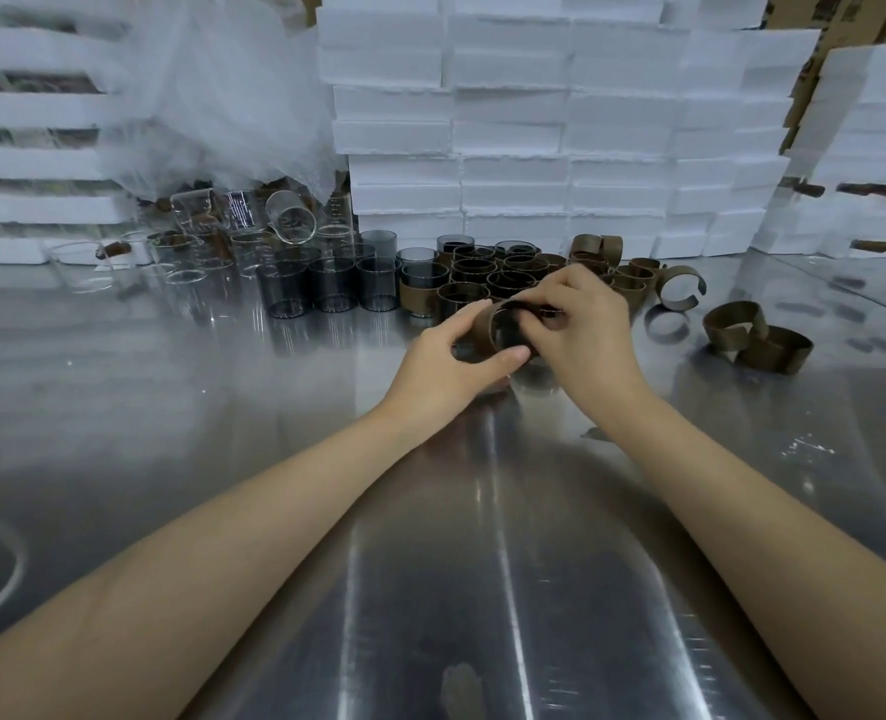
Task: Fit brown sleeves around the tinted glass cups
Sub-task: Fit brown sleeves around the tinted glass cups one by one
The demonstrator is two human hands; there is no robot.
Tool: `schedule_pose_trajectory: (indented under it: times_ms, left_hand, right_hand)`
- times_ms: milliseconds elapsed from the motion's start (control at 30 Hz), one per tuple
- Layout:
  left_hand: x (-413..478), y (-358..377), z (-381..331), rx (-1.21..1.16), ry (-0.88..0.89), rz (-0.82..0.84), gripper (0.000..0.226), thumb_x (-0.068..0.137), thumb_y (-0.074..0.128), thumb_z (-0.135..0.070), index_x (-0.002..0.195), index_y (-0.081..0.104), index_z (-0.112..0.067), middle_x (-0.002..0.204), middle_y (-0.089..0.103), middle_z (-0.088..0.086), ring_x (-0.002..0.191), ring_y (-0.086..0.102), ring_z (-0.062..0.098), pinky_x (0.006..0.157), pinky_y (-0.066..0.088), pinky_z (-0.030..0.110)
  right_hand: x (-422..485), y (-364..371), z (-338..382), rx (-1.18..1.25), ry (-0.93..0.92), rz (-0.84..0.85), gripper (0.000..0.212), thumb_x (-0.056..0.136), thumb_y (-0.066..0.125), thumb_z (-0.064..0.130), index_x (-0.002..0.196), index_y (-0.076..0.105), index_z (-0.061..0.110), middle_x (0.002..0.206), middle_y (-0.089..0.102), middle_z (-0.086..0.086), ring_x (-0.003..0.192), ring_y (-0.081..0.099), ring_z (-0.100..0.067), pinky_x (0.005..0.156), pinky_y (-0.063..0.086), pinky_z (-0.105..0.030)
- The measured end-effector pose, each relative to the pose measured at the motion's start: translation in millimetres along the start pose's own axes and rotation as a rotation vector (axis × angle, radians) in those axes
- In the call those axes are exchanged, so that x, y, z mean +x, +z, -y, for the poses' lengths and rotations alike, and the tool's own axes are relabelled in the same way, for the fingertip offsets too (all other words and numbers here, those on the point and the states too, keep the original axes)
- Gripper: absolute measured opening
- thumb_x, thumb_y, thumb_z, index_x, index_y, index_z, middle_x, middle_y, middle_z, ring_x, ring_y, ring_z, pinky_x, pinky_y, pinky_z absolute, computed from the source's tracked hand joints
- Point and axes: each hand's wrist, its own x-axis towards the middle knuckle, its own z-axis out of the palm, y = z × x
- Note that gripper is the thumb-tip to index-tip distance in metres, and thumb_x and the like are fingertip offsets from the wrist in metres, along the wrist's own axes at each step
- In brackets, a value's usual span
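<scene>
Both hands meet over the steel table, just in front of the cup rows; the left hand curls thumb and fingers round a tinted glass cup, which lies tilted with its mouth toward the camera, held close above the tabletop; a brown sleeve is wrapped about that cup, and the right hand pinches the sleeve's far side with bent fingers; behind them stands a cluster of sleeved cups, with bare tinted cups to its left and clear glasses further left, one lying on its side; printed marks on a clear glass are too blurred to read; loose sleeves lie curled to the right, well apart from the hands; stacked white foam boxes fill the background, with crumpled clear plastic draped at the left.
</scene>
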Motion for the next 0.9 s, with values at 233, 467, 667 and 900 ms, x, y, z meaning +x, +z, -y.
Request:
schedule_pose_trajectory:
  times_ms: [233,467,667,900]
  left_hand:
    - [3.7,-0.6,5.7,-0.185,-0.083,-0.060,0.060,0.090,0.070,-0.011,0.144,0.046,-0.011,0.138,0.055,0.001,0.112,0.066,0.016,0.082,0.057,0.025]
    - [4.2,-2.1,4.8,-0.162,-0.084,-0.056,0.073,0.076,0.079,-0.035,0.140,0.052,-0.015,0.133,0.061,0.001,0.120,0.061,0.022,0.101,0.050,0.041]
    - [5.5,-3.5,5.8,-0.125,-0.062,-0.088,0.033,0.083,0.072,-0.020,0.115,0.068,-0.027,0.107,0.070,-0.013,0.103,0.069,0.015,0.085,0.059,0.034]
    - [5.9,-5.1,2.2,-0.145,-0.096,-0.078,0.045,0.086,0.065,0.002,0.127,0.065,-0.018,0.110,0.067,-0.010,0.097,0.071,0.015,0.075,0.058,0.022]
  right_hand:
    - [-2.3,0.0,2.6,-0.011,-0.005,0.112,0.021,0.097,0.055,0.016,0.107,0.073,0.010,0.096,0.072,-0.003,0.092,0.063,-0.016,0.083,0.044,-0.020]
    - [-0.6,5.3,-5.0,-0.021,0.197,0.294,0.037,0.095,0.045,0.013,0.128,0.061,0.023,0.111,0.069,0.002,0.093,0.056,-0.007,0.068,0.032,0.003]
    - [-2.1,6.3,-9.4,-0.090,0.145,0.359,0.034,0.101,0.038,0.013,0.131,0.054,0.010,0.099,0.065,-0.011,0.088,0.057,-0.022,0.065,0.029,-0.015]
    - [-1.1,1.9,-6.3,-0.165,0.072,0.363,0.034,0.100,0.040,0.009,0.131,0.055,0.010,0.103,0.068,-0.019,0.092,0.062,-0.033,0.081,0.044,-0.032]
